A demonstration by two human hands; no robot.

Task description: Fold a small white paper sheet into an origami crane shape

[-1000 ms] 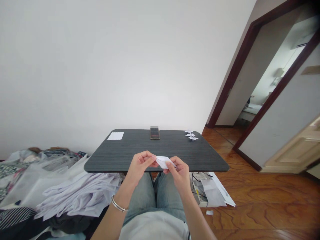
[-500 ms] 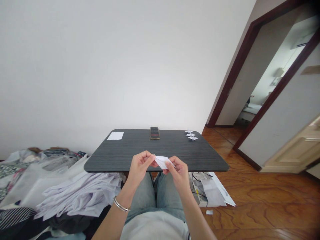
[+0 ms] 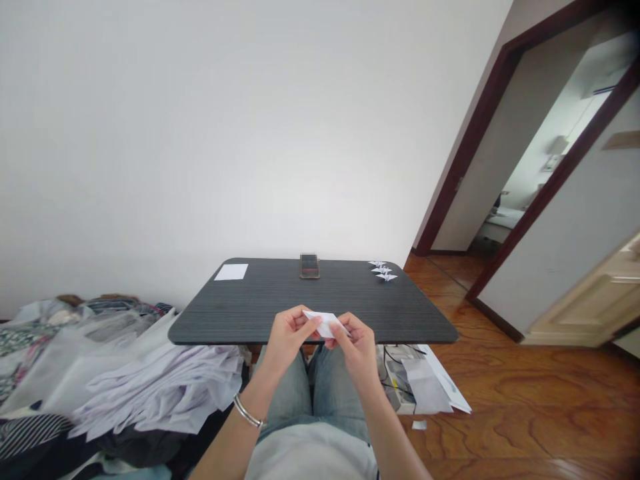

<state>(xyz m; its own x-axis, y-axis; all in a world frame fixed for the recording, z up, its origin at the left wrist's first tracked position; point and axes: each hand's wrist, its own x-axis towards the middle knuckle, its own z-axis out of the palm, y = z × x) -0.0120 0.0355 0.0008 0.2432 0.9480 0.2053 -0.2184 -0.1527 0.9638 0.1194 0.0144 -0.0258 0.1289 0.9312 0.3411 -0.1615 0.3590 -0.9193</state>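
Note:
Both my hands hold a small folded white paper (image 3: 325, 321) over the near edge of a dark table (image 3: 260, 307). My left hand (image 3: 289, 337), with a bracelet on its wrist, pinches the paper's left end. My right hand (image 3: 354, 343) pinches its right side from below. The paper lies nearly flat between my fingertips, above my knees.
On the table lie a white sheet (image 3: 231, 271) at the far left, a phone (image 3: 309, 265) at the far middle and three folded paper cranes (image 3: 383, 270) at the far right. Clothes and bags (image 3: 125, 380) are heaped on the left. Papers (image 3: 430, 387) lie on the wooden floor.
My left hand has shifted slightly right and closer to my right hand, and the folded paper has tilted flatter between them.

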